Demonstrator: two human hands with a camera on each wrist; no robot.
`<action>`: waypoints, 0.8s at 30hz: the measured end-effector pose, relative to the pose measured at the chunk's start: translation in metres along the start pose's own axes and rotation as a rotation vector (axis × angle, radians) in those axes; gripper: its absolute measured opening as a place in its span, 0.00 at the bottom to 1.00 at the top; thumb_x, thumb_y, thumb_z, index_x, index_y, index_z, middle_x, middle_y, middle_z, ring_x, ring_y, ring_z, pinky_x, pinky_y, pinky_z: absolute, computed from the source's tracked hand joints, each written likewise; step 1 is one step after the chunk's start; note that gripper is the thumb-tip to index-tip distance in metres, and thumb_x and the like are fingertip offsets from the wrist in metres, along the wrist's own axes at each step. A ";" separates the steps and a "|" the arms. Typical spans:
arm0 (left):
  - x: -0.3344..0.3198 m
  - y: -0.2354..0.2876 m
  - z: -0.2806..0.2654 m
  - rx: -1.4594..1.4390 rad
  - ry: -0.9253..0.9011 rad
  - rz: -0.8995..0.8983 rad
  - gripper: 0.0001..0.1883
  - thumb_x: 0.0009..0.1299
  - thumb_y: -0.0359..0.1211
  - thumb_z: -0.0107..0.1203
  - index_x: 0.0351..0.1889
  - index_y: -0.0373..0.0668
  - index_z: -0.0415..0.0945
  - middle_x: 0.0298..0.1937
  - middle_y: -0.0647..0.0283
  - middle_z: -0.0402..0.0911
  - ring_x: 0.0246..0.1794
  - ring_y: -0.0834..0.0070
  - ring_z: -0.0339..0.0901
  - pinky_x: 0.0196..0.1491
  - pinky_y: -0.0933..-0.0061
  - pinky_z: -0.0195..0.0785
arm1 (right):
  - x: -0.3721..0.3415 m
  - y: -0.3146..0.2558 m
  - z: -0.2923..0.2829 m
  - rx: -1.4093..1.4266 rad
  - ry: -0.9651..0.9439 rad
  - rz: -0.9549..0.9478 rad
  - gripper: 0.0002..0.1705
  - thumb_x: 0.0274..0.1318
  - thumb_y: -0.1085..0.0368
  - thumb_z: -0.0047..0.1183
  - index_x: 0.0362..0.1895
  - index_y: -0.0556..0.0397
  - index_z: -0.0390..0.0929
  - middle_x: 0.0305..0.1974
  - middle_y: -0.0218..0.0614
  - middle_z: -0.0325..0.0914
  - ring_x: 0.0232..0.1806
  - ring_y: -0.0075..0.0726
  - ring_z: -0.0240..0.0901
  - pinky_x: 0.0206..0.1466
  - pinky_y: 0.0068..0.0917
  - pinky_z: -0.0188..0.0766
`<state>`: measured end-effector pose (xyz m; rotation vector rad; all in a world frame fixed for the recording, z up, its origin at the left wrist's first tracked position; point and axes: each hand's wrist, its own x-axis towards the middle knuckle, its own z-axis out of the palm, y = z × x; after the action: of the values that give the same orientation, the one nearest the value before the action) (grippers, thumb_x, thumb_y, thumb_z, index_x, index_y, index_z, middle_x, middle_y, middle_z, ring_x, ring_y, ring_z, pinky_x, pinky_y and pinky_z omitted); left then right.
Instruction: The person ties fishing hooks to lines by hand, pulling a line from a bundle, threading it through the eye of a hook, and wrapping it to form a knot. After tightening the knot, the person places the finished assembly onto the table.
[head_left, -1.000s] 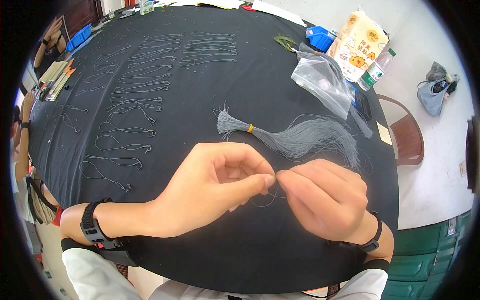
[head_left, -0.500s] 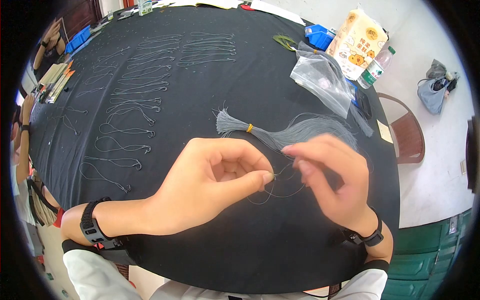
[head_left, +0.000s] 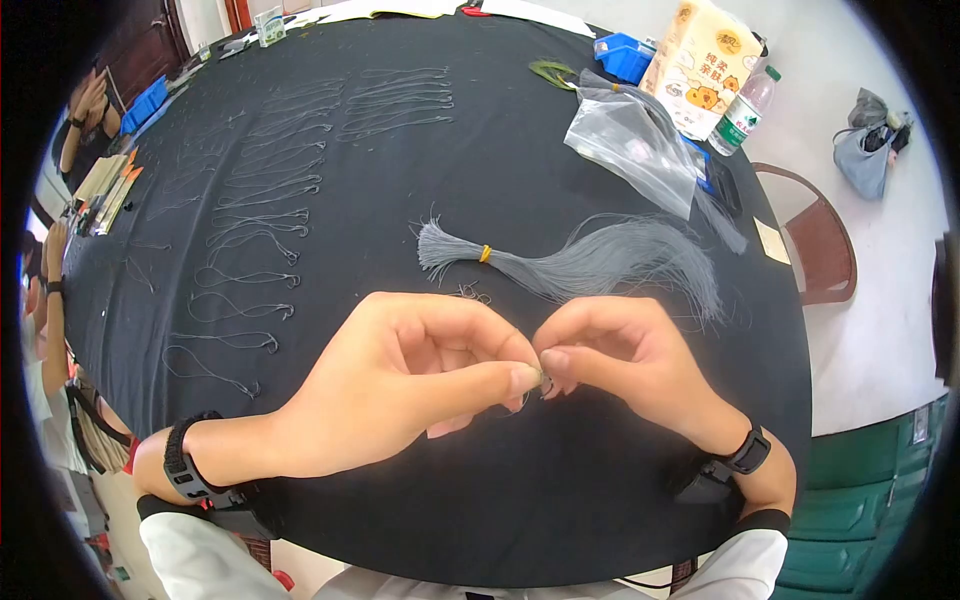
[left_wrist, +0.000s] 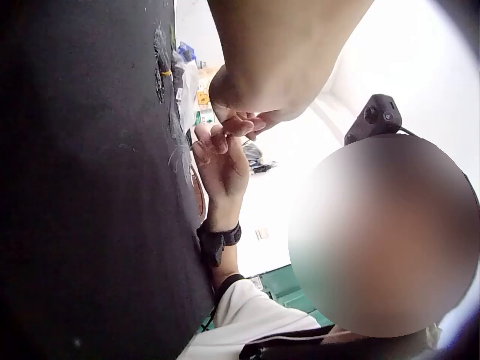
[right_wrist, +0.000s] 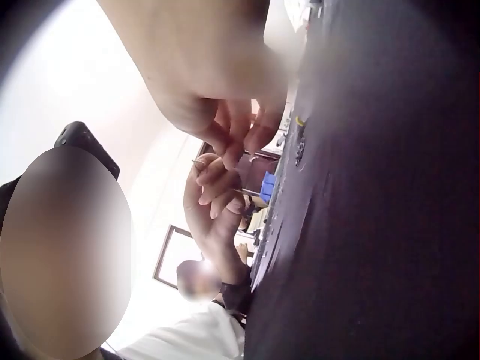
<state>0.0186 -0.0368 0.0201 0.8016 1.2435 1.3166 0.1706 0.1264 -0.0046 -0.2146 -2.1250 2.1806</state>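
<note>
In the head view my left hand [head_left: 430, 375] pinches a small dark fish hook [head_left: 546, 384] between thumb and forefinger, with a bit of thin grey line at it. My right hand [head_left: 630, 365] meets it from the other side; its thumb and forefinger pinch the line close against the hook, and the fingers cover most of both. Both hands are raised over the black-covered table. Behind them lies a long bundle of grey line [head_left: 600, 265] tied with a yellow band [head_left: 486, 254]. A small heap of hooks [head_left: 472, 293] sits just beyond my left fingers.
Rows of looped lines with hooks [head_left: 240, 280] lie at the left and back. At the back right are a clear plastic bag [head_left: 630, 150], a tissue pack [head_left: 700, 70], a water bottle [head_left: 745, 112] and a blue bin [head_left: 625, 57]. Another person's hand [head_left: 57, 245] shows at the left edge.
My right hand let go and drew back to the right, then returned to my left fingertips. The loop of line hanging below the hands no longer shows. The head view has shifted slightly.
</note>
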 end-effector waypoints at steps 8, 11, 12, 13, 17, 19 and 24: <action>0.003 -0.013 0.002 0.019 0.083 0.268 0.04 0.66 0.23 0.56 0.37 0.31 0.77 0.31 0.63 0.79 0.22 0.87 0.70 0.22 0.86 0.59 | -0.004 0.012 0.016 0.387 -0.111 0.164 0.11 0.63 0.63 0.51 0.42 0.57 0.77 0.34 0.33 0.79 0.37 0.23 0.76 0.36 0.20 0.71; 0.006 -0.020 -0.006 0.348 0.135 0.467 0.04 0.65 0.21 0.56 0.37 0.32 0.77 0.34 0.63 0.78 0.26 0.87 0.72 0.26 0.86 0.62 | -0.006 0.009 0.018 0.350 -0.074 0.124 0.10 0.63 0.63 0.51 0.42 0.57 0.77 0.35 0.33 0.79 0.38 0.24 0.76 0.37 0.21 0.71; 0.008 -0.022 -0.009 0.487 0.148 0.557 0.04 0.65 0.20 0.56 0.37 0.32 0.77 0.34 0.64 0.77 0.27 0.87 0.72 0.27 0.86 0.63 | -0.007 0.009 0.018 0.318 -0.056 0.101 0.10 0.63 0.64 0.51 0.42 0.58 0.77 0.35 0.33 0.79 0.38 0.24 0.76 0.37 0.21 0.71; 0.007 -0.021 -0.010 0.558 0.156 0.575 0.04 0.64 0.20 0.56 0.37 0.32 0.77 0.35 0.63 0.77 0.28 0.86 0.72 0.27 0.86 0.64 | -0.007 0.008 0.017 0.291 -0.037 0.090 0.10 0.63 0.64 0.51 0.42 0.58 0.77 0.35 0.34 0.79 0.38 0.24 0.76 0.37 0.21 0.72; 0.006 -0.017 -0.010 0.780 0.190 0.636 0.06 0.62 0.18 0.56 0.36 0.34 0.77 0.34 0.63 0.77 0.28 0.85 0.73 0.28 0.84 0.65 | -0.010 0.005 0.018 0.222 0.024 0.047 0.09 0.63 0.66 0.51 0.41 0.58 0.77 0.36 0.35 0.80 0.38 0.24 0.76 0.37 0.21 0.73; 0.006 -0.016 -0.009 0.857 0.206 0.669 0.06 0.61 0.18 0.57 0.35 0.35 0.77 0.33 0.63 0.77 0.27 0.85 0.73 0.27 0.84 0.64 | -0.010 0.002 0.019 0.224 0.040 0.051 0.09 0.63 0.66 0.51 0.42 0.58 0.77 0.36 0.35 0.80 0.38 0.24 0.76 0.36 0.21 0.73; 0.009 -0.019 -0.009 0.972 0.238 0.814 0.07 0.59 0.18 0.58 0.34 0.36 0.77 0.31 0.63 0.77 0.23 0.83 0.71 0.24 0.83 0.63 | -0.013 -0.006 0.019 0.216 0.045 0.144 0.09 0.63 0.67 0.50 0.43 0.59 0.76 0.34 0.33 0.79 0.33 0.21 0.75 0.34 0.18 0.72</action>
<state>0.0133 -0.0330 -0.0015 2.0416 1.8781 1.4052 0.1805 0.1058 0.0026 -0.4067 -1.8871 2.4381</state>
